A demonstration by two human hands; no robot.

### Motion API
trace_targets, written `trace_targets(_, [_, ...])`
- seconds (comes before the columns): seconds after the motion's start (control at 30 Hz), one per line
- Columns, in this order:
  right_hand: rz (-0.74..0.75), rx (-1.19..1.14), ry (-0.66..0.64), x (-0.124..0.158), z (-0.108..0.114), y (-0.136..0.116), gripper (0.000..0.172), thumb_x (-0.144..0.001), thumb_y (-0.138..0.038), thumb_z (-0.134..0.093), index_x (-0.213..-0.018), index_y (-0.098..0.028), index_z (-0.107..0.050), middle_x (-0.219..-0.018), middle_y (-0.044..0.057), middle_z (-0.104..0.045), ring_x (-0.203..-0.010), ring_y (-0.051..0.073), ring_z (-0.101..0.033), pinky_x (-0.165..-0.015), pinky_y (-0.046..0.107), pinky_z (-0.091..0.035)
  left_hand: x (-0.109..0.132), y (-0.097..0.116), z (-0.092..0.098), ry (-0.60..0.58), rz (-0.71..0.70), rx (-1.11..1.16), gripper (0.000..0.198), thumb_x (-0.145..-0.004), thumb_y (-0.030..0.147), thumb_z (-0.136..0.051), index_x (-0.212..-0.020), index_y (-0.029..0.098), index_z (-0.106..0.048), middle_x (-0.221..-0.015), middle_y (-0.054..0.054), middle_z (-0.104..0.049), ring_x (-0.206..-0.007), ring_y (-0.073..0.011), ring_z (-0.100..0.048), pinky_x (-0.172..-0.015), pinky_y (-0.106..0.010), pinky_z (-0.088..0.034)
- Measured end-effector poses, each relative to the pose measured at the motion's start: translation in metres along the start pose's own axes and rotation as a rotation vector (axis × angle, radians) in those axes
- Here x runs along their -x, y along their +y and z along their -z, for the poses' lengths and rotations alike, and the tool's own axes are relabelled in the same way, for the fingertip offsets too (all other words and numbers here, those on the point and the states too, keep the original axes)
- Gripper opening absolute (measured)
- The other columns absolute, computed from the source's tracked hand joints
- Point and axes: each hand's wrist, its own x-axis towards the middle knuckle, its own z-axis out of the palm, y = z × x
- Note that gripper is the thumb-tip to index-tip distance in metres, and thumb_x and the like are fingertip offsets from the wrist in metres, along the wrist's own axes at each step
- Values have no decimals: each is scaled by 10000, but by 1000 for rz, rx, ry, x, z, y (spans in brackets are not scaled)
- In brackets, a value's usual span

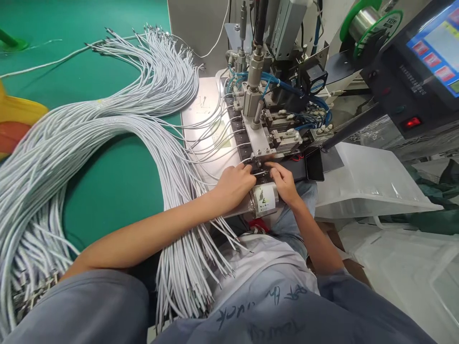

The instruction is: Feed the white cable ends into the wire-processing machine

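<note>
My left hand (pixel 234 185) is closed at the front of the bench machine (pixel 256 134), its fingers curled around a thin white cable (pixel 259 173). This cable's end lies across the dark fixture between my two hands. From the other side my right hand (pixel 284 184) reaches in, index finger and thumb drawn together close to the cable end. What lies between those fingertips is too small to make out. Several more white cables (pixel 229 125) run side by side into the fixture row behind my left hand. A labelled metal cylinder (pixel 266 198) sits just below the hands.
A large bundle of white cables (pixel 118 119) spreads over the green table (pixel 111 186) and hangs off its edge by my left arm. At the right are a control screen (pixel 437 52), a green wire spool (pixel 371 24) and translucent plastic bins (pixel 369 181).
</note>
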Motion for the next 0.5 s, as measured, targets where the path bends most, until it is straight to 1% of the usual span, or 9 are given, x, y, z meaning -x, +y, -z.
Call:
trace_targets(0.07, [66,74,-59,3,4,-8,330,-904,-359,-397,-987,-194,-671,-740,20,-558,-685,142,-489,-652,281,-394,0,0,-1,10,3,9,257,-822,33,-425,-807,118,-667,-814,-111,-599,-821,-226,-569,-553,-295,-390])
trace_targets(0.13, [94,106,-111,5,7,-13,341,-905,-351,-400,-924,-185,-698,-719,20,-547,-682,139,-495,-652,279,-394,0,0,-2,13,6,20,258,-821,33,-426,-812,116,-670,-818,-114,-598,-824,-228,-565,-551,-294,-389])
trace_targets(0.2, [88,99,-110,6,7,-14,338,-892,-356,-424,-846,-176,-707,-681,12,-526,-659,133,-493,-626,271,-386,0,0,-1,6,10,33,246,-817,39,-440,-805,116,-673,-821,-116,-598,-826,-231,-563,-549,-292,-387])
trace_targets(0.23, [69,82,-74,5,6,-14,330,-880,-362,-441,-813,-172,-702,-673,10,-524,-653,132,-493,-615,268,-383,0,1,-1,3,15,36,240,-815,41,-447,-800,115,-674,-822,-118,-598,-828,-233,-563,-548,-291,-387])
trace_targets(0.3, [-25,15,48,2,3,-10,312,-845,-388,-474,-756,-168,-677,-649,4,-522,-621,129,-482,-580,263,-374,0,1,-1,7,22,40,237,-811,39,-452,-790,115,-676,-827,-121,-598,-834,-237,-563,-547,-291,-388])
trace_targets(0.37, [-177,-83,130,-3,-1,-4,301,-804,-427,-500,-715,-171,-631,-604,-10,-504,-553,118,-447,-515,254,-345,0,1,-1,12,27,47,245,-803,29,-450,-786,117,-678,-830,-123,-599,-840,-242,-567,-546,-292,-389])
trace_targets(0.4, [-250,-133,129,-6,-3,-1,297,-781,-445,-513,-689,-176,-600,-577,-19,-487,-518,111,-424,-484,248,-322,0,1,-1,11,32,55,251,-797,23,-448,-787,118,-680,-829,-123,-602,-836,-242,-572,-546,-292,-391])
trace_targets(0.43, [-303,-176,100,-9,-6,2,295,-760,-457,-530,-659,-182,-564,-553,-29,-466,-491,104,-402,-462,241,-302,0,1,-2,6,38,66,256,-793,18,-447,-791,118,-682,-829,-122,-604,-825,-237,-579,-546,-291,-392])
trace_targets(0.5, [-343,-230,24,-14,-10,6,297,-727,-464,-558,-617,-194,-499,-519,-47,-423,-467,93,-369,-447,231,-281,0,2,-2,-9,56,92,261,-789,14,-446,-799,118,-685,-825,-120,-612,-779,-221,-597,-549,-289,-395])
